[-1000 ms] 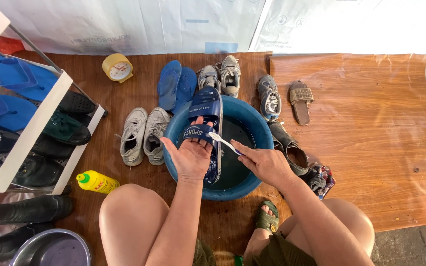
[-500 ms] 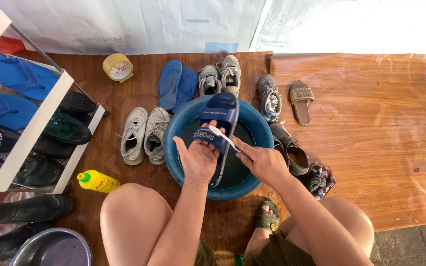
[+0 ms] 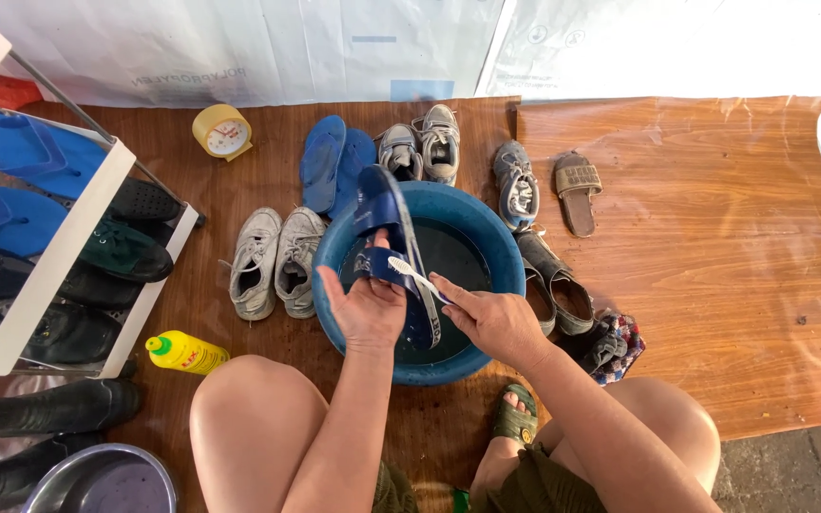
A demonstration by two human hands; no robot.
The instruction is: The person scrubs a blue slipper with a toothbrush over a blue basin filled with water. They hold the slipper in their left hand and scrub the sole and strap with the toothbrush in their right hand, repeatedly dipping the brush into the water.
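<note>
L hand (image 3: 365,309) w/ blue sandal (image 3: 393,249), R hand (image 3: 488,318) w/ toothbrush (image 3: 417,276), over basin (image 3: 496,242).

a brown wood-grain floor (image 3: 715,247) covered in glossy clear plastic catches bright daylight on the right. white plastic sheeting (image 3: 239,47) forms the back wall. a white shoe rack (image 3: 59,256) stands at the left, and bare grey concrete (image 3: 791,465) shows at the lower right corner.

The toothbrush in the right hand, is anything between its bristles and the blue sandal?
Nothing visible. The right hand holds the toothbrush with its head laid against the blue sandal, which the left hand grips over the blue basin.
</note>
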